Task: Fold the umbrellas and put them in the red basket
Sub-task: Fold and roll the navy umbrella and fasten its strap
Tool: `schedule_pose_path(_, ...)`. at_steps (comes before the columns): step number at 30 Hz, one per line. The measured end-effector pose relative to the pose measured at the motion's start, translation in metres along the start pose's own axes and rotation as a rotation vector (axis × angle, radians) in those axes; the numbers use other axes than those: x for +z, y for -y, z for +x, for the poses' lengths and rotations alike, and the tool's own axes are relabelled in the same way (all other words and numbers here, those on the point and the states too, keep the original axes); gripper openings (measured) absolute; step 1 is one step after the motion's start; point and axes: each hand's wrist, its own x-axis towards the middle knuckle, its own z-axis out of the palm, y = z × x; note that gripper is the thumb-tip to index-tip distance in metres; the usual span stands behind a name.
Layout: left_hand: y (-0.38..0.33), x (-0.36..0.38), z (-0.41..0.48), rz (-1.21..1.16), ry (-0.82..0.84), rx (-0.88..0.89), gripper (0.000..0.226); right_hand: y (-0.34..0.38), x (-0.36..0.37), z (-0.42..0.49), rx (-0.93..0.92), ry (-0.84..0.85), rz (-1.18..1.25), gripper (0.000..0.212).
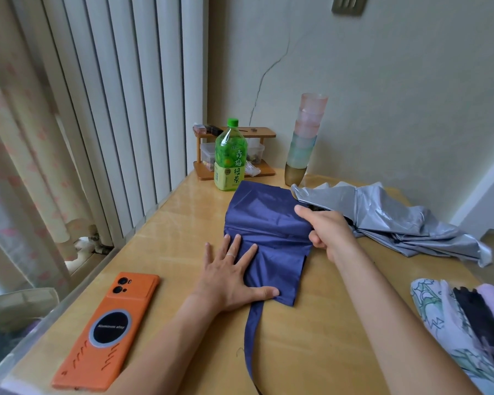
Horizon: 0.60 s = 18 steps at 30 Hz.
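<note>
1. Work surface: wooden table (311, 323), seen from head cam.
2. Task item: blue umbrella (263, 215) lies at table centre, canopy spread flat w/ a crosswise fold ridge approx. mid-length. A narrow blue strap (253, 337) trails from its near end toward the near table edge.
3. L hand (228, 276): released, palm down, fingers straight and spread. It presses the near-left part of the blue canopy flat; thumb points right across the fabric. Ring on one finger.
4. R hand (328, 229): clenched on the canopy's right edge at the fold ridge, thumb on top, remaining fingers curled beneath.
5. Silver fabric (397, 218): crumpled, right of the blue panel, touching it at the far-right corner. Same umbrella or separate: cannot tell.
6. Patterned umbrella (445, 317): near-right table corner, partly out of frame, apart from both hands.
7. Other items:
 - orange phone (109, 329), face down, near-left
 - green tea bottle (230, 156), upright, far side
 - wooden rack (264, 132) behind bottle
 - stacked cups (304, 141), right of rack, against wall
 - radiator (120, 109) along left side
</note>
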Motion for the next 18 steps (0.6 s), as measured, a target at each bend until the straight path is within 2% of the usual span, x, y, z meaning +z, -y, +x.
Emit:
schedule_pose_path(2, 0.001, 0.001, 0.000, -0.004, 0.002, -0.001, 0.122, 0.001, 0.003, -0.005, -0.021, 0.021, 0.056, 0.026)
schedule_pose_path(7, 0.000, 0.001, 0.001, -0.021, -0.008, 0.001, 0.120, -0.012, 0.006, -0.025, -0.127, 0.110, 0.189, 0.035)
schedule_pose_path(10, 0.000, 0.002, 0.000, -0.027, -0.014, -0.002, 0.118, -0.031, 0.005, -0.033, -0.047, 0.160, 0.102, 0.038)
schedule_pose_path(13, -0.001, 0.001, -0.002, -0.034, -0.055, 0.013, 0.115, -0.047, 0.003, -0.038, -0.217, 0.199, 0.012, 0.014)
schedule_pose_path(15, 0.000, -0.001, -0.003, -0.071, -0.096, 0.044, 0.110, -0.051, -0.002, -0.039, -0.327, 0.172, -0.063, 0.029)
schedule_pose_path(18, 0.002, -0.002, -0.007, -0.118, -0.125, 0.086, 0.106, -0.052, -0.012, -0.040, -0.366, 0.211, -0.071, 0.028)
